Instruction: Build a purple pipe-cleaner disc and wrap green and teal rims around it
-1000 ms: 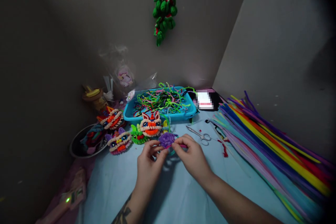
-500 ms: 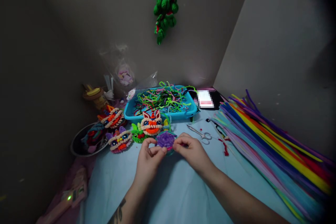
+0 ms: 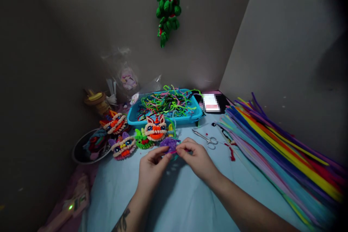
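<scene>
Between my hands, over the light blue cloth, is a purple pipe-cleaner piece (image 3: 168, 145) with a pink strand along its lower edge and some teal beneath. My left hand (image 3: 152, 165) pinches its left side between thumb and fingers. The fingers of my right hand (image 3: 196, 157) are closed at its right edge. Just behind it sits a cream and orange lion-head figure (image 3: 156, 129), beside a green one (image 3: 143, 139). A purple-eared figure (image 3: 123, 146) and an orange-eared one (image 3: 115, 123) lie farther left.
A blue tray (image 3: 163, 121) heaped with pipe-cleaner scraps stands at the back. Scissors (image 3: 206, 138) lie right of my hands, near a bundle of long pipe cleaners (image 3: 277, 156). A dark bowl (image 3: 81, 157) and a pink glue gun (image 3: 77, 197) are at the left. Green figures (image 3: 167, 11) hang above.
The purple piece has tilted, so its spiral face shows less. My right hand has shifted slightly left along its edge. The whole view has moved a little.
</scene>
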Action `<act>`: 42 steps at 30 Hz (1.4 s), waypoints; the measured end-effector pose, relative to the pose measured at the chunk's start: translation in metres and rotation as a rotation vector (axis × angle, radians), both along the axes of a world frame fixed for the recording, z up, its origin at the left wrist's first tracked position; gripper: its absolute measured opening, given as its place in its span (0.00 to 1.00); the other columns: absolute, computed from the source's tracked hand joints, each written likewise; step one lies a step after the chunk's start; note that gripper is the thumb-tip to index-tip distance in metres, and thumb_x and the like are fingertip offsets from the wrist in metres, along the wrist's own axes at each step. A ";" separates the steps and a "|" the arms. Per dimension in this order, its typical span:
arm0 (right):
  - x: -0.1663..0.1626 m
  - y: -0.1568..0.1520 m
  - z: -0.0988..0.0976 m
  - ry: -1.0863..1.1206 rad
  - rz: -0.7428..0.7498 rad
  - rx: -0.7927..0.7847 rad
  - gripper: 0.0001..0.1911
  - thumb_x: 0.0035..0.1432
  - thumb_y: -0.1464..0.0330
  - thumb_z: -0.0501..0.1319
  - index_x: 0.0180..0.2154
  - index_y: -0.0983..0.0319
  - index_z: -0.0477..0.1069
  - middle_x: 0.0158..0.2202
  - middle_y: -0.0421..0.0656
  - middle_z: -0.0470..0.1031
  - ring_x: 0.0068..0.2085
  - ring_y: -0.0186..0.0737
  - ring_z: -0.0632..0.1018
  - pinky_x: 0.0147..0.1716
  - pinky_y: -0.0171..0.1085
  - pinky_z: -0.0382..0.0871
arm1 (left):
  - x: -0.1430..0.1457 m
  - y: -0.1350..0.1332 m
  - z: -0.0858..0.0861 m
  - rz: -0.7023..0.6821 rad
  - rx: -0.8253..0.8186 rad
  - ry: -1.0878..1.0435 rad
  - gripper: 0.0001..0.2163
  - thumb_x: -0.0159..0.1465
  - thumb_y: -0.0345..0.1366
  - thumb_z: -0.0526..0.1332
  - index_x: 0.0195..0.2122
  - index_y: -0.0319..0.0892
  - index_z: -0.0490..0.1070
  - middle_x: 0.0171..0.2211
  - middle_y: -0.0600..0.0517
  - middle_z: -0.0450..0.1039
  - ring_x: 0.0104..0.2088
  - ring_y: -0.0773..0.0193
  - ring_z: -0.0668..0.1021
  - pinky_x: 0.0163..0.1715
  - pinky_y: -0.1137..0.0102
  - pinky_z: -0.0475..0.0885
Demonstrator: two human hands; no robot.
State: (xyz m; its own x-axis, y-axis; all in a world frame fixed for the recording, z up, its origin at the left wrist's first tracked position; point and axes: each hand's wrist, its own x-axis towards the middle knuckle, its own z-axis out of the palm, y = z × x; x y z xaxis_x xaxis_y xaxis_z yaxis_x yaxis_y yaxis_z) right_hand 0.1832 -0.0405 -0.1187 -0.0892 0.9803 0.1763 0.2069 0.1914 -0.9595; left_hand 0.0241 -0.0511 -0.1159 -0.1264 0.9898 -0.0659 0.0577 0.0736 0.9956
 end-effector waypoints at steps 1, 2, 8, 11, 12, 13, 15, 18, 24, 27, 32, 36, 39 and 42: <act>0.001 0.000 0.000 -0.007 0.010 0.017 0.07 0.55 0.69 0.59 0.27 0.61 0.74 0.29 0.41 0.69 0.34 0.38 0.72 0.35 0.35 0.64 | -0.001 0.001 -0.001 0.003 -0.013 -0.019 0.14 0.45 0.38 0.71 0.33 0.38 0.80 0.24 0.51 0.77 0.21 0.69 0.71 0.21 0.74 0.65; 0.001 0.001 0.000 -0.021 0.012 0.037 0.07 0.55 0.70 0.59 0.28 0.61 0.74 0.30 0.41 0.69 0.35 0.38 0.73 0.36 0.35 0.64 | -0.001 0.002 -0.003 -0.001 -0.022 -0.033 0.14 0.45 0.38 0.71 0.33 0.38 0.79 0.24 0.51 0.77 0.21 0.69 0.72 0.22 0.74 0.66; -0.002 -0.001 -0.005 -0.137 -0.053 0.109 0.09 0.59 0.70 0.56 0.27 0.61 0.71 0.31 0.42 0.67 0.38 0.40 0.71 0.39 0.38 0.64 | 0.000 0.001 -0.003 -0.063 -0.004 -0.097 0.12 0.47 0.36 0.71 0.33 0.38 0.78 0.24 0.52 0.77 0.23 0.70 0.73 0.25 0.76 0.67; -0.004 -0.003 -0.008 -0.183 -0.100 0.151 0.09 0.58 0.70 0.56 0.27 0.60 0.71 0.33 0.43 0.66 0.40 0.42 0.70 0.41 0.39 0.63 | 0.001 0.000 -0.003 -0.112 -0.021 -0.091 0.13 0.48 0.36 0.70 0.35 0.38 0.78 0.27 0.50 0.78 0.23 0.69 0.73 0.22 0.76 0.66; -0.004 -0.004 -0.008 -0.196 -0.114 0.166 0.08 0.57 0.71 0.57 0.26 0.60 0.71 0.33 0.43 0.66 0.40 0.42 0.70 0.41 0.40 0.63 | 0.000 0.000 -0.003 -0.118 -0.022 -0.073 0.14 0.48 0.36 0.70 0.36 0.38 0.78 0.27 0.49 0.78 0.23 0.69 0.73 0.22 0.76 0.65; -0.005 -0.004 -0.009 -0.204 -0.124 0.176 0.08 0.57 0.71 0.57 0.26 0.60 0.70 0.33 0.43 0.66 0.40 0.43 0.69 0.41 0.40 0.63 | 0.000 0.000 -0.004 -0.119 -0.014 -0.045 0.14 0.48 0.36 0.70 0.36 0.37 0.78 0.27 0.49 0.78 0.22 0.69 0.72 0.21 0.76 0.64; -0.005 -0.004 -0.009 -0.204 -0.134 0.181 0.08 0.56 0.72 0.57 0.25 0.60 0.70 0.34 0.43 0.66 0.41 0.43 0.69 0.41 0.40 0.63 | -0.001 -0.001 -0.005 -0.113 0.028 0.040 0.13 0.49 0.36 0.69 0.36 0.37 0.79 0.27 0.49 0.78 0.20 0.71 0.69 0.19 0.76 0.62; -0.006 -0.004 -0.009 -0.192 -0.137 0.169 0.08 0.56 0.72 0.57 0.25 0.60 0.69 0.35 0.43 0.66 0.41 0.43 0.69 0.41 0.40 0.64 | -0.001 -0.003 -0.005 -0.109 0.115 0.193 0.13 0.50 0.35 0.68 0.38 0.38 0.80 0.23 0.52 0.76 0.17 0.73 0.63 0.17 0.76 0.60; -0.008 -0.006 -0.007 -0.154 -0.112 0.170 0.08 0.56 0.71 0.58 0.25 0.60 0.71 0.35 0.43 0.67 0.42 0.43 0.70 0.42 0.41 0.64 | 0.000 -0.007 -0.002 -0.094 0.194 0.250 0.08 0.53 0.36 0.66 0.34 0.41 0.81 0.28 0.49 0.81 0.21 0.68 0.72 0.23 0.75 0.68; -0.006 -0.005 -0.006 -0.124 -0.081 0.158 0.06 0.55 0.71 0.59 0.28 0.59 0.73 0.35 0.42 0.67 0.41 0.42 0.71 0.42 0.40 0.65 | -0.002 -0.006 -0.002 -0.052 0.146 0.217 0.08 0.53 0.37 0.66 0.33 0.42 0.81 0.29 0.49 0.81 0.23 0.66 0.75 0.24 0.74 0.69; 0.000 -0.002 -0.004 -0.207 -0.140 0.319 0.05 0.56 0.72 0.60 0.32 0.58 0.74 0.35 0.43 0.67 0.41 0.42 0.71 0.42 0.41 0.66 | -0.003 -0.003 -0.002 -0.003 0.060 0.173 0.11 0.51 0.39 0.68 0.34 0.40 0.81 0.24 0.50 0.79 0.19 0.68 0.72 0.20 0.75 0.66; 0.001 -0.004 -0.003 -0.324 -0.187 0.484 0.06 0.57 0.74 0.60 0.33 0.59 0.74 0.32 0.43 0.68 0.38 0.42 0.70 0.39 0.41 0.66 | -0.003 -0.003 -0.002 -0.014 0.021 0.109 0.12 0.50 0.38 0.68 0.34 0.40 0.81 0.26 0.49 0.80 0.22 0.66 0.75 0.24 0.74 0.68; 0.001 -0.006 -0.004 -0.356 -0.147 0.517 0.06 0.59 0.75 0.58 0.34 0.59 0.72 0.30 0.43 0.72 0.36 0.42 0.71 0.37 0.40 0.67 | -0.003 -0.003 -0.004 -0.024 0.002 0.079 0.12 0.50 0.38 0.69 0.34 0.39 0.81 0.26 0.49 0.80 0.22 0.66 0.75 0.23 0.74 0.68; 0.001 -0.006 -0.006 -0.369 -0.146 0.528 0.06 0.60 0.74 0.57 0.35 0.60 0.71 0.31 0.43 0.74 0.37 0.42 0.72 0.37 0.41 0.67 | -0.004 -0.003 -0.006 -0.028 0.006 0.069 0.12 0.50 0.38 0.69 0.35 0.39 0.81 0.24 0.49 0.79 0.22 0.67 0.74 0.22 0.74 0.67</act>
State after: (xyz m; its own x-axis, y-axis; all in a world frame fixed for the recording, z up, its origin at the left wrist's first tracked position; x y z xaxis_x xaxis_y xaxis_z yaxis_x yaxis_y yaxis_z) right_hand 0.1846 -0.0460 -0.1242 -0.1082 0.7768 0.6204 0.5634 0.5620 -0.6055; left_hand 0.0204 -0.0538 -0.1219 -0.1027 0.9934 -0.0520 0.1279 0.0650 0.9897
